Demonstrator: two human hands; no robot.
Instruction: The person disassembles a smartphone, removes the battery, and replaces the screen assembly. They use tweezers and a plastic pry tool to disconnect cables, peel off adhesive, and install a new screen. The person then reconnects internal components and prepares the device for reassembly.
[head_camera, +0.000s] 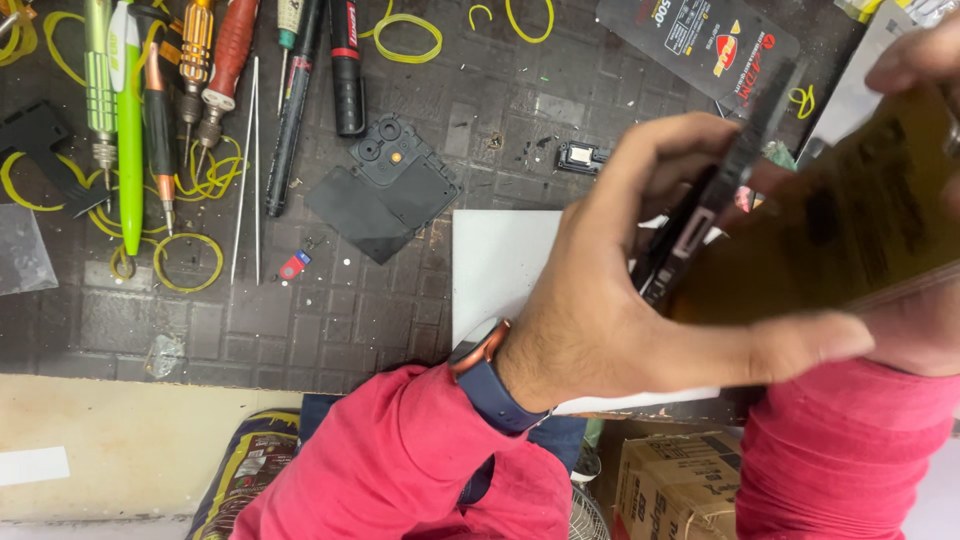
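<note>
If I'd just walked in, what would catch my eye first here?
The left hand, with red sleeve and blue watch, grips a dark phone body edge-on at centre right, against a blurred amber sheet. Upper left lie screwdrivers, tweezers and yellow rubber bands, with a black camera cover plate mid-table.

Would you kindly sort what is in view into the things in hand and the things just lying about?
In hand:
- left hand gripping the dark phone body
- right hand on the amber translucent sheet

Lying about:
- screwdrivers
- tweezers
- yellow rubber bands
- black camera cover plate
- white pad
</note>
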